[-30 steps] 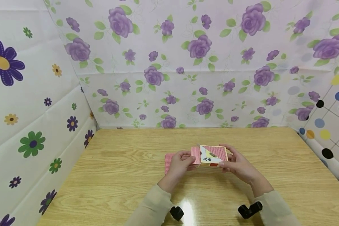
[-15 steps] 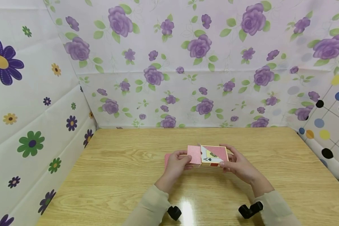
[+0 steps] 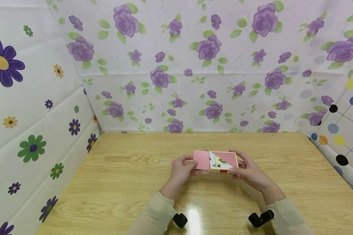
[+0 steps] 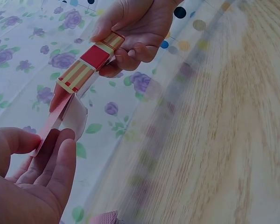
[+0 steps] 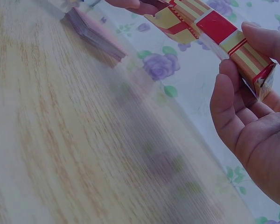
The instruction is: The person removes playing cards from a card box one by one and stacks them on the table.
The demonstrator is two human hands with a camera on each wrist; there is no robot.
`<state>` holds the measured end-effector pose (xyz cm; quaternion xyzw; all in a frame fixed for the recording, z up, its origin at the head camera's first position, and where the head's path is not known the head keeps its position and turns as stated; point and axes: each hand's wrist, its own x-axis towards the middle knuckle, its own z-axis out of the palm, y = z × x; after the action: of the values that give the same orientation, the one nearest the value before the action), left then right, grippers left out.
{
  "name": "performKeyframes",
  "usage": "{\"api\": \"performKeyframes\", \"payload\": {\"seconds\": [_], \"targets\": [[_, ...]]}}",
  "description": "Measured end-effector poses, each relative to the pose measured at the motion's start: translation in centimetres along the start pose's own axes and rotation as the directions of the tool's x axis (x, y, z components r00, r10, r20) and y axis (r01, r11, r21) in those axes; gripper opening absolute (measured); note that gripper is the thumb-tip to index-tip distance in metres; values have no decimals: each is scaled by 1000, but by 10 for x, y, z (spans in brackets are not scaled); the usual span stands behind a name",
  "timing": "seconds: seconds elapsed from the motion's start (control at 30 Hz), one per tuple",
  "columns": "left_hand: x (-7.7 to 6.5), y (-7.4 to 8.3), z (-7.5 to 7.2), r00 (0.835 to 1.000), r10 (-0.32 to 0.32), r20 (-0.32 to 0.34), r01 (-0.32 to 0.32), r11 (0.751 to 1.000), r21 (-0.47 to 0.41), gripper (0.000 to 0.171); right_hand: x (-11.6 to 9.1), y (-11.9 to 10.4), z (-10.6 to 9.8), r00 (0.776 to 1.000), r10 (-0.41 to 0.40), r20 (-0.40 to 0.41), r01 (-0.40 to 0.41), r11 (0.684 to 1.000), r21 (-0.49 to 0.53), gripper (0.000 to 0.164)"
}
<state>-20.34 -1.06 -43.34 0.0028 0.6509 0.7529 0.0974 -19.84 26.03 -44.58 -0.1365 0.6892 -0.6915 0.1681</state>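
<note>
My right hand (image 3: 250, 173) grips a playing card box (image 3: 228, 159), thumb on the near edge and fingers beneath. An ace of spades is printed on its top; red and striped sides show in both wrist views. From the box's left end protrudes a pink-backed playing card (image 3: 201, 159), pinched by my left hand (image 3: 180, 171) between thumb and fingers. Whether it is one card or a thin few, I cannot tell. The box's end flap (image 4: 75, 114) hangs beside it. Both hands hold these above the table.
A stack of pink-backed cards (image 5: 94, 35) lies on the wooden table (image 3: 120, 182), mostly hidden behind my left hand in the head view. Flowered cloth (image 3: 182, 65) stands along the back, with patterned cloths at both sides.
My left hand has moved slightly left, drawing the playing card farther out of the box. More of its pink back shows now. The right hand and box have barely moved.
</note>
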Motion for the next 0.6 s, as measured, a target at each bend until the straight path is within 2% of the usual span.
{"api": "performKeyframes", "payload": {"seconds": [0.23,0.37,0.6], "targets": [[-6,9,-2,1000,-13,6,13,1000,23,31,-1,0,1,1000,7,-12,-7,1000,-5,74],[0,1,-4,1000,7,-2,-7,1000,18,32,-1,0,0,1000,3,-6,-3,1000,2,75],[0,3,-7,1000,23,-12,-23,1000,-16,32,-2,1,0,1000,-13,9,12,1000,17,77]]}}
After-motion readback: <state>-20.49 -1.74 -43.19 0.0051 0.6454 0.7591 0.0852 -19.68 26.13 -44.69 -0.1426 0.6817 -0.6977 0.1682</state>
